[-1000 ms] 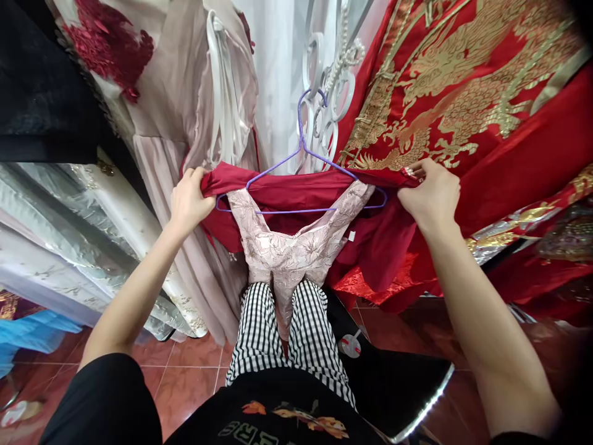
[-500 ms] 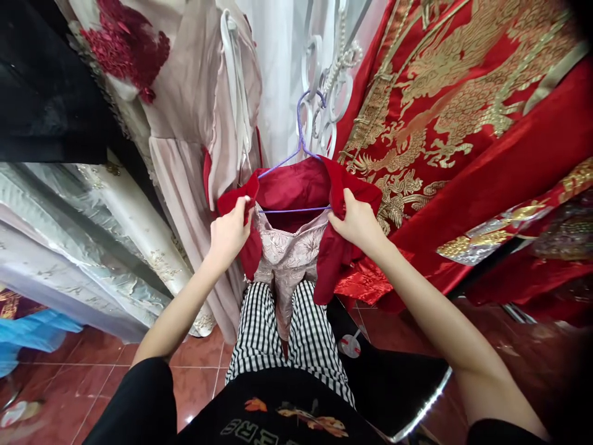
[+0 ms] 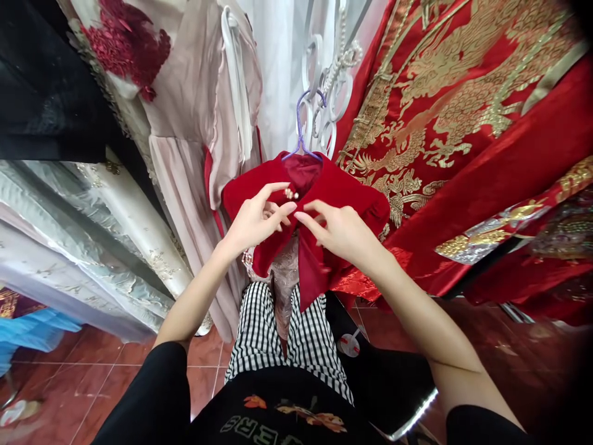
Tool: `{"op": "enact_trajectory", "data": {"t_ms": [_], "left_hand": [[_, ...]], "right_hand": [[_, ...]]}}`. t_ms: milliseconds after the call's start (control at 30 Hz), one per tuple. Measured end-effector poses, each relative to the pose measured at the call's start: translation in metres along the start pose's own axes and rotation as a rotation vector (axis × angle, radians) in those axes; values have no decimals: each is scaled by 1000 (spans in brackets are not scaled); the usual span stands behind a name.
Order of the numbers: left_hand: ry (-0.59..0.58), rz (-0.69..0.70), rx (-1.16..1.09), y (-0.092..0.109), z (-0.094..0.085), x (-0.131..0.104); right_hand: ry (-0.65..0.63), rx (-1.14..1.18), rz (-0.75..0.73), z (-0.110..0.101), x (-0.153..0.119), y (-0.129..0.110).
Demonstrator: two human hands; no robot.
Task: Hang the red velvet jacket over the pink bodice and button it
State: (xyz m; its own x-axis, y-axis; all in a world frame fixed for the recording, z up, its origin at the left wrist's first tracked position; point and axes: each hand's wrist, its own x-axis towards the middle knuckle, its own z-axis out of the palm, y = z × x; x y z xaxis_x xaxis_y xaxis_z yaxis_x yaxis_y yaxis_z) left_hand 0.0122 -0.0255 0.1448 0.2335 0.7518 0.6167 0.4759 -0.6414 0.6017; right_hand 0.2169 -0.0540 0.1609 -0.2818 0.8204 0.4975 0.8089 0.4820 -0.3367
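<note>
A dark red velvet jacket (image 3: 349,191) hangs on a purple hanger (image 3: 301,133) over a pale pink patterned dress (image 3: 285,272). Its front edges now meet below the collar. My left hand (image 3: 262,219) is at the left front edge, fingers apart, beside a small pearl cluster (image 3: 291,194) near the collar. My right hand (image 3: 331,228) is at the other front edge, its thumb and index finger near the opening and slightly apart. Whether either fingertip touches the cloth is hard to tell.
Long pink gowns (image 3: 180,154) and white gowns (image 3: 134,216) hang at the left. Red robes with gold embroidery (image 3: 417,117) hang at the right. Behind the hanger stands a white ring-patterned rack (image 3: 340,96). A black object lies at the lower right, on a red tiled floor (image 3: 199,364).
Both hands have moved inward to the middle of the jacket and loosened from its sides. The jacket front has been drawn together, covering most of the pink bodice. The pearl cluster now shows.
</note>
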Motion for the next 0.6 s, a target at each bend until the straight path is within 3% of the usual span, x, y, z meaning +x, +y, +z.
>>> {"op": "enact_trajectory", "data": {"t_ms": [67,167,233,300,367,500,600], "left_hand": [[17,37,63,-7,-5,8],[158,109,277,-36,-14,24],[122,119,412,-60,-18,33],[61,58,507,-79,-25,38],[31,-55,541,-90,-40,37],[-83,-249,299,-106,-75,19],[-190,-351,34,-128,-74,-9]], "right_hand": [[3,7,15,-8,-1,8],[231,-41,34,-16,8,37],[313,-109,-7,-12,18,65],[281,-139,-24,-5,27,93],[258,-147,52,0,31,118],[291,86,182,-3,23,155],[407,362,347,16,5,174]]}}
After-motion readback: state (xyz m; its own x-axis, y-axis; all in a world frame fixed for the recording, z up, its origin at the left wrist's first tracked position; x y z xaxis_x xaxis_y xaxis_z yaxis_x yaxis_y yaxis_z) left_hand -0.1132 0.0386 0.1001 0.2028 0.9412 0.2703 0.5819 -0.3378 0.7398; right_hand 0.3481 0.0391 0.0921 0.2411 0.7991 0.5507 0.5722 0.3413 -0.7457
